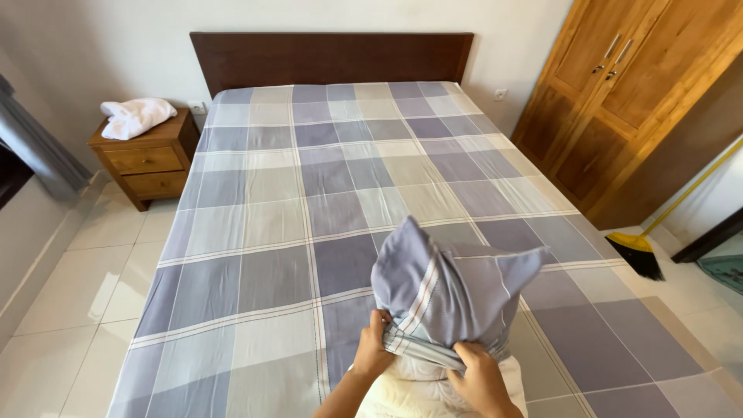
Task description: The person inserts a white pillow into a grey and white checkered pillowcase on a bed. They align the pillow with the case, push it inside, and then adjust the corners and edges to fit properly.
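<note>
A white pillow (418, 387) stands on end at the foot of the bed, its upper part covered by a purple-grey checked pillowcase (445, 286). My left hand (373, 348) grips the bunched open hem of the pillowcase on the left. My right hand (480, 375) grips the same hem on the right. The case's two top corners stick up loosely. Both hands are low in the head view, in front of the pillow.
The bed (309, 193) has a matching checked sheet and a dark wooden headboard (333, 58). A wooden nightstand (147, 159) with a white towel (135, 116) is at left. A wooden wardrobe (619, 101) and a yellow-handled broom (642, 248) stand at right.
</note>
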